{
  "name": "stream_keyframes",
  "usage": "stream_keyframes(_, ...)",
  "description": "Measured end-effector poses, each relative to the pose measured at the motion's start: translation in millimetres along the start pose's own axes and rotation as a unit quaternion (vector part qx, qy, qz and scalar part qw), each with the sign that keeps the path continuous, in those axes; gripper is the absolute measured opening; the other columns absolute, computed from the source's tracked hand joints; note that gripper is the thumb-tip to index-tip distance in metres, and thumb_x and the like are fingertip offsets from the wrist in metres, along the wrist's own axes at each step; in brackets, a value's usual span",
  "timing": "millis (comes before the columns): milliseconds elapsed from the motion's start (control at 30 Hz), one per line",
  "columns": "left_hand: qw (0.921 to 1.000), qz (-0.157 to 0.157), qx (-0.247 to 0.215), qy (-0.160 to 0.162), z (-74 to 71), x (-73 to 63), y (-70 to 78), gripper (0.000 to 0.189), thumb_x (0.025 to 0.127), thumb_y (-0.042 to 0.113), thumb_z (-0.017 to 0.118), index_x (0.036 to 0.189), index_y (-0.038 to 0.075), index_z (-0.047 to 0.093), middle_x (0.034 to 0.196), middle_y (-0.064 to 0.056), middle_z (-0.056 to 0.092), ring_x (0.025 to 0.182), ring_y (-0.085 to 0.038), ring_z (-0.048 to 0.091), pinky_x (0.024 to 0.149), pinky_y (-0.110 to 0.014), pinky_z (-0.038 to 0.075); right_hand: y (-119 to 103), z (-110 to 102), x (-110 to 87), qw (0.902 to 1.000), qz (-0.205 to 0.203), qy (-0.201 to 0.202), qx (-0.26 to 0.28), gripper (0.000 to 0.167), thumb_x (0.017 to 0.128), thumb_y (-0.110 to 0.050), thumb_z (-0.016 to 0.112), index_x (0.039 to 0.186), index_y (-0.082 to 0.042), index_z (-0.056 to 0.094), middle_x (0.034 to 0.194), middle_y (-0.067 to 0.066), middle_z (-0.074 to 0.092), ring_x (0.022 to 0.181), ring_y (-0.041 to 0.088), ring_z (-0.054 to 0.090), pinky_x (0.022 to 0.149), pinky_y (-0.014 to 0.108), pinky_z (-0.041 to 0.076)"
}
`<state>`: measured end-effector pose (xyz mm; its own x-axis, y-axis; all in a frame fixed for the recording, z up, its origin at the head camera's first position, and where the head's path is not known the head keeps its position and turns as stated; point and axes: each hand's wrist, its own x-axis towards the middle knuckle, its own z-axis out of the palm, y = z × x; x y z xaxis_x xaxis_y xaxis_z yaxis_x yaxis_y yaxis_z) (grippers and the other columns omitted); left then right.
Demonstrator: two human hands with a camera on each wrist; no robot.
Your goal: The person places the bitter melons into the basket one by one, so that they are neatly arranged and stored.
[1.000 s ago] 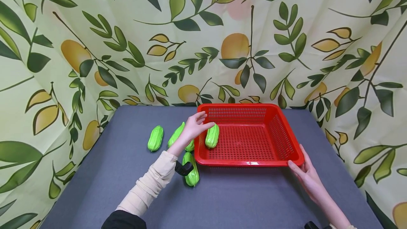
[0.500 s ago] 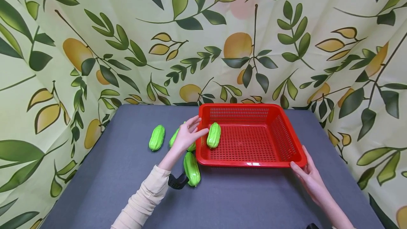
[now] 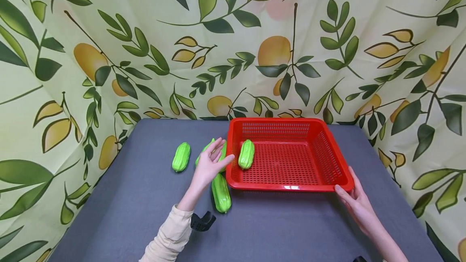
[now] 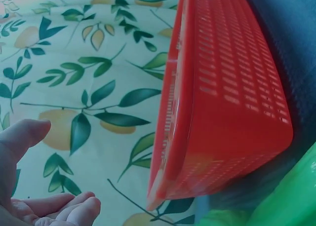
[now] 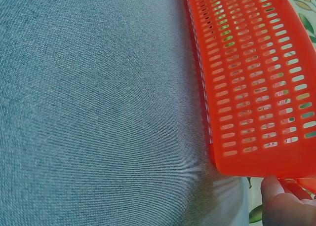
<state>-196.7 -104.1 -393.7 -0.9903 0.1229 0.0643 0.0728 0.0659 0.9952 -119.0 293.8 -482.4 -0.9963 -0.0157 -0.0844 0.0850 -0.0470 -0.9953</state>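
Observation:
In the head view a red plastic basket [image 3: 287, 187] stands on the table with one green ribbed gourd [image 3: 246, 154] inside, near its left wall. My left hand [image 3: 209, 165], fingers apart and holding nothing, hovers just left of the basket over more green gourds. One lies in front [image 3: 221, 194] by the basket's left corner; others behind are partly hidden by the hand, and another gourd [image 3: 181, 157] lies farther left. At the basket's front right corner my right hand [image 3: 358, 203] grips the rim, thumb in front and fingers along the right side.
A grey cloth [image 3: 284, 225] covers the table. Behind and at both sides hangs a leaf-and-fruit patterned curtain [image 3: 233, 51]. The left wrist view shows the basket's perforated outer wall [image 4: 232, 88] beside a close, blurred green gourd [image 4: 289, 196].
My left hand has drawn back from over the basket's left edge, to the left and toward me. The right hand keeps its grip, and the gourd in the basket stays put.

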Motion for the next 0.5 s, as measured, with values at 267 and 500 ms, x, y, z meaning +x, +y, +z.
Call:
stream_keyframes(267,0.9998,0.010,0.009,0.016,-0.7,-11.3,-5.7,0.068,0.083,0.004,0.069,0.143,-0.002,0.037,0.144,-0.019,0.045,0.136,-0.032,0.039,0.110,-0.038,0.033,0,-1,1.2,1.0000,0.004,0.004,0.001,0.081,0.099,-0.015,0.045,0.150,-0.029,-0.017,0.158,0.017,-0.013,0.108,-0.020,0.043,0.085,0.005,0.045)
stream_keyframes(500,0.9994,-0.001,0.004,0.034,-5.7,-21.8,-14.7,0.069,0.082,0.002,0.070,0.142,-0.003,0.037,0.143,-0.021,0.045,0.136,-0.033,0.039,0.109,-0.037,0.035,2,-2,2.2,0.9999,0.010,0.008,-0.002,0.081,0.099,-0.014,0.045,0.150,-0.029,-0.016,0.158,0.017,-0.012,0.108,-0.019,0.043,0.084,0.005,0.046)
